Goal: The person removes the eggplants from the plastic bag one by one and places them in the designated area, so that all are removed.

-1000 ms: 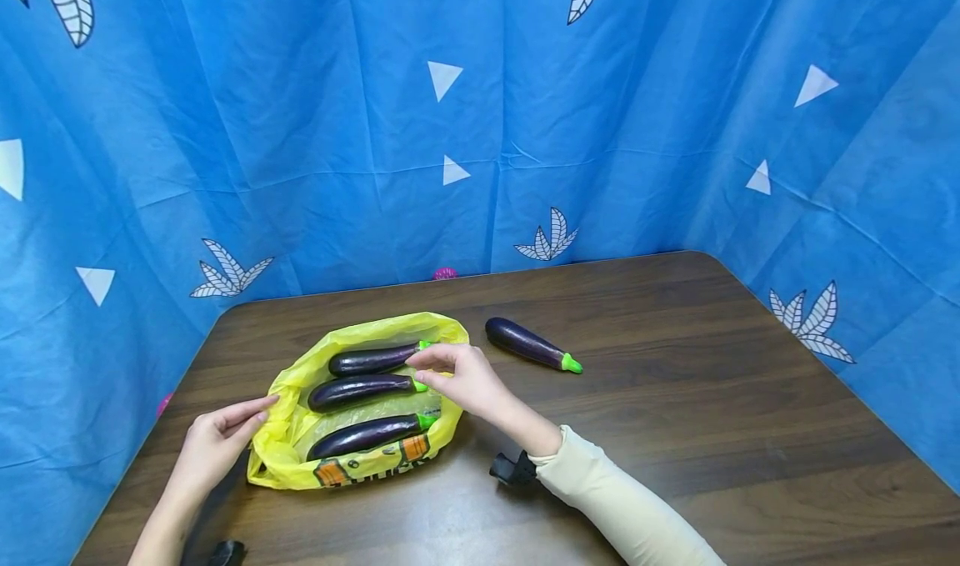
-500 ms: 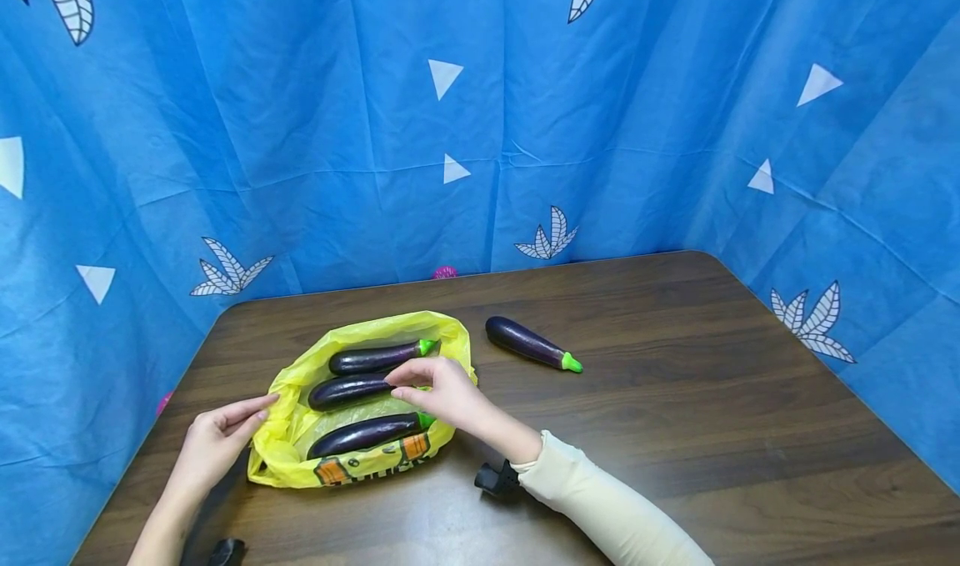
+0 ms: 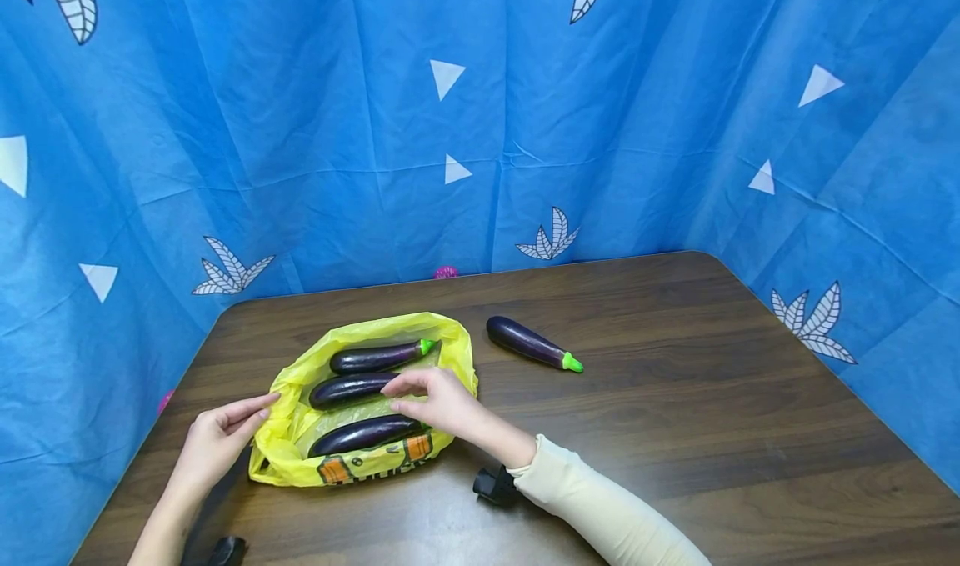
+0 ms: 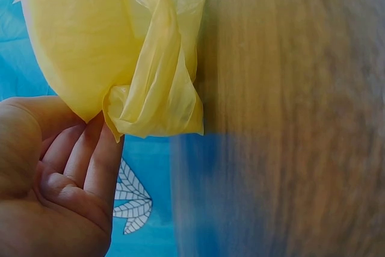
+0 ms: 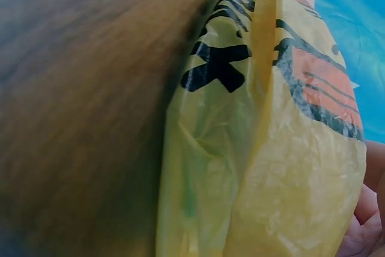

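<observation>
A yellow plastic bag (image 3: 300, 366) lies with its mouth spread wide, three eggplants inside. My left hand (image 3: 213, 443) pinches the bag's left rim; the left wrist view shows the film of the bag (image 4: 90, 40) at its fingertips. Over the right part of the mouth, my right hand (image 3: 442, 403) has its thumb and index finger at the stem end of the middle eggplant (image 3: 348, 391), whose green cap is hidden. Whether the fingers pinch it, I cannot tell. The back eggplant (image 3: 375, 358) and the front eggplant (image 3: 363, 436) lie roughly parallel to it.
Another eggplant (image 3: 528, 343) lies on the brown wooden table (image 3: 675, 399), right of the bag. Blue patterned curtain (image 3: 337, 132) hangs behind the table and at both sides. Black wrist devices show under the right forearm (image 3: 495, 486) and beside the left one (image 3: 227, 551).
My right hand has moved left and slightly toward me, from the stems of the back and middle eggplants to the middle one. The left hand, the bag and the eggplants stay in place.
</observation>
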A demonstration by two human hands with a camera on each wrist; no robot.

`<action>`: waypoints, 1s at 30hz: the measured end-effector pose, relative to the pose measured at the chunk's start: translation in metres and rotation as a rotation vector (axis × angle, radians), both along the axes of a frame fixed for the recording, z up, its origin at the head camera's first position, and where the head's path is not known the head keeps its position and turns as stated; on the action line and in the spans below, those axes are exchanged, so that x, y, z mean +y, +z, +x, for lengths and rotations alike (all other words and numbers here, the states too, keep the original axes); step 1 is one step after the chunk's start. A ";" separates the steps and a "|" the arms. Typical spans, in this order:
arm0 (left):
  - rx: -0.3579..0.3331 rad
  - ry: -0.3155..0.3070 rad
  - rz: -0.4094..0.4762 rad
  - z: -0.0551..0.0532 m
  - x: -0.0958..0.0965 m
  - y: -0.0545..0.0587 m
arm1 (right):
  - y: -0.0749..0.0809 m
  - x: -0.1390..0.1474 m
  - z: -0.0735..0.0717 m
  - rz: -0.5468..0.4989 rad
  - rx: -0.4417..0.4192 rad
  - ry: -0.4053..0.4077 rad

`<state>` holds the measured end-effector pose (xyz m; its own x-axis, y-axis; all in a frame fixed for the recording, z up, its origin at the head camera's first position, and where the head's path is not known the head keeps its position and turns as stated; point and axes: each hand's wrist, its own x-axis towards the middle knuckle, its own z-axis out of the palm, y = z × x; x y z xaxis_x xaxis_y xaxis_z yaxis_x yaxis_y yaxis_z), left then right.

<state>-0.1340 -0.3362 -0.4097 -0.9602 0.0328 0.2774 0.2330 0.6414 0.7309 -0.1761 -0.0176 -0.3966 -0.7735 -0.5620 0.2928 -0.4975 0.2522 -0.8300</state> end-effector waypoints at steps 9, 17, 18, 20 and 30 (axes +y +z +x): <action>0.015 -0.007 -0.004 0.001 -0.001 -0.001 | -0.007 0.000 -0.001 0.059 -0.009 -0.008; 0.024 -0.013 0.008 0.002 0.000 0.000 | -0.009 0.001 0.000 0.116 -0.024 -0.004; 0.023 -0.014 0.010 0.002 0.000 0.000 | -0.009 0.001 0.000 0.135 -0.020 0.000; 0.021 -0.014 0.014 0.002 0.000 0.000 | -0.009 0.001 -0.001 0.183 -0.009 0.008; 0.003 -0.010 0.010 -0.001 -0.001 -0.001 | -0.014 0.003 -0.002 0.262 0.026 0.071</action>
